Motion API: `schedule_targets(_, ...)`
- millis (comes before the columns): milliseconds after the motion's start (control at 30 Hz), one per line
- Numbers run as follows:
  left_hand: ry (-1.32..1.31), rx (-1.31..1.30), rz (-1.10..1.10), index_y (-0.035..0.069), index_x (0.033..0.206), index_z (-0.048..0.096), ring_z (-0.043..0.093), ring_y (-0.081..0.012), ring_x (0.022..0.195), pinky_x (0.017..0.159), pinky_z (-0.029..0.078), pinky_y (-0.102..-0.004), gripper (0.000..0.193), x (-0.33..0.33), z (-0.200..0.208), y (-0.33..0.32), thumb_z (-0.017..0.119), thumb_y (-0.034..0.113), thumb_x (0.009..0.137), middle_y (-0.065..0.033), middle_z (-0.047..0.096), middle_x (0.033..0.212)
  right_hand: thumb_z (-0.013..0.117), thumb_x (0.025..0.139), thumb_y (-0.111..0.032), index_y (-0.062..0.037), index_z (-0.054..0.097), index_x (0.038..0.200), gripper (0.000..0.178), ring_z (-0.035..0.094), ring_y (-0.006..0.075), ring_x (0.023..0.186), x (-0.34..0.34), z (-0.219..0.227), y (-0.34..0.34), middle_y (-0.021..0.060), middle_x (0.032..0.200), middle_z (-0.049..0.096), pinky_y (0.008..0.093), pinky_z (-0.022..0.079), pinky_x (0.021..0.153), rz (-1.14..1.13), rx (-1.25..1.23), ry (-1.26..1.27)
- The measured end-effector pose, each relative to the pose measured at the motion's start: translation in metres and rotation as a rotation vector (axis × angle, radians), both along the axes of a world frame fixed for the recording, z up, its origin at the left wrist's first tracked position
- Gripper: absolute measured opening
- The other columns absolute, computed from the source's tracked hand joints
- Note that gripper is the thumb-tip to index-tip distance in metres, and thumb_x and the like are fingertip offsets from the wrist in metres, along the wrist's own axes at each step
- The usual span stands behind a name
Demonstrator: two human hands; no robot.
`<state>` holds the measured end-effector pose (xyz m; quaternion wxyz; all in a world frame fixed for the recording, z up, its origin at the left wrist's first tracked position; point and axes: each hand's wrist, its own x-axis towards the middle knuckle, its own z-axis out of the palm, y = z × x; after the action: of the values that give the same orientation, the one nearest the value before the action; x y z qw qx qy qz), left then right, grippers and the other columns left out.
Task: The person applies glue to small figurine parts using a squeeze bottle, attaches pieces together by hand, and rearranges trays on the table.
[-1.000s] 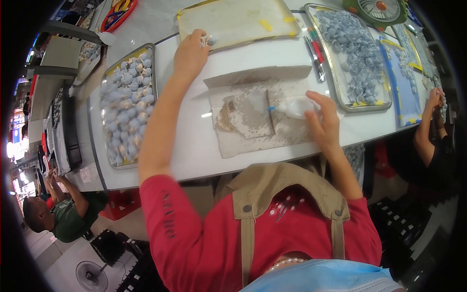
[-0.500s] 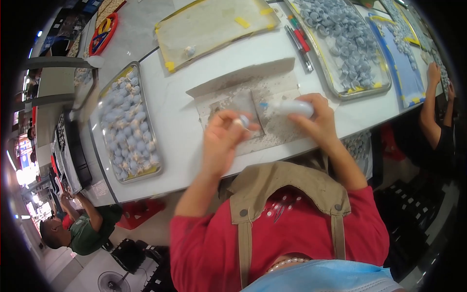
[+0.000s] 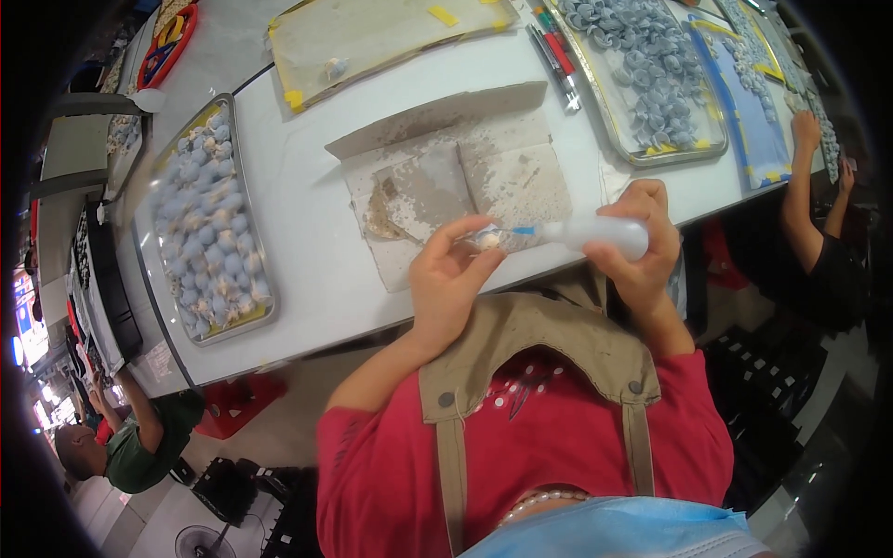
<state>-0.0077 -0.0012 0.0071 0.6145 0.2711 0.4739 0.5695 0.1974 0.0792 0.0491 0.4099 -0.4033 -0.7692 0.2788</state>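
Between the thumb and fingers of my left hand point(image 3: 445, 284) is a small blue-grey ball with a beige part point(image 3: 490, 241), partly hidden by the fingertips. My right hand point(image 3: 654, 246) grips a white squeeze bottle point(image 3: 579, 232), tilted on its side. The bottle's blue tip point(image 3: 524, 231) points left and reaches the ball; whether they touch I cannot tell. Both hands are over the near edge of a stained, unfolded piece of cardboard point(image 3: 521, 172) on the white table.
At left, a metal tray point(image 3: 244, 200) holds many similar balls. A shallow yellow-taped tray point(image 3: 400, 42) at the back carries one piece point(image 3: 336, 67). Pens point(image 3: 555, 56) lie beside a tray point(image 3: 718, 139) of grey cup-shaped pieces. A co-worker's hand point(image 3: 806, 130) is near a blue tray point(image 3: 767, 163).
My left hand has moved right and the bottle has come down and right, so its tip now meets the ball. The whole view has shifted slightly.
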Motion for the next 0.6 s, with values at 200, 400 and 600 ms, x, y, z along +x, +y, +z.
schedule_targets(200,0.036,0.03,0.014,-0.001,0.113,0.052,0.054,-0.0083,0.081,0.073,0.045,-0.0218,0.035,-0.001,-0.002,-0.004,0.062,-0.005,0.079,-0.0053,0.059,0.097,0.084,0.055,-0.023,-0.0041,0.062,0.075,0.035,0.045,0.022,0.075,-0.012,0.014,-0.005,0.0039,0.069,0.054,0.0304,0.039,0.066,0.01,0.048,-0.118)
schedule_targets(400,0.025,0.026,0.013,-0.001,0.113,0.052,0.054,-0.008,0.08,0.071,0.044,-0.0212,0.036,-0.003,0.0,-0.006,0.062,-0.004,0.079,-0.0049,0.059,0.095,0.084,0.054,-0.023,-0.0039,0.062,0.073,0.036,0.046,0.0228,0.071,-0.021,0.014,-0.006,0.0038,0.065,0.055,0.0309,0.038,0.065,0.022,0.099,-0.141)
schedule_targets(600,0.029,0.031,-0.01,-0.001,0.114,0.051,0.055,-0.0093,0.082,0.071,0.045,-0.0224,0.036,-0.003,0.001,-0.005,0.062,-0.003,0.08,-0.0062,0.058,0.099,0.084,0.054,-0.021,-0.004,0.062,0.073,0.034,0.046,0.023,0.071,-0.02,0.013,-0.004,0.0041,0.065,0.055,0.031,0.038,0.066,0.017,0.1,-0.158)
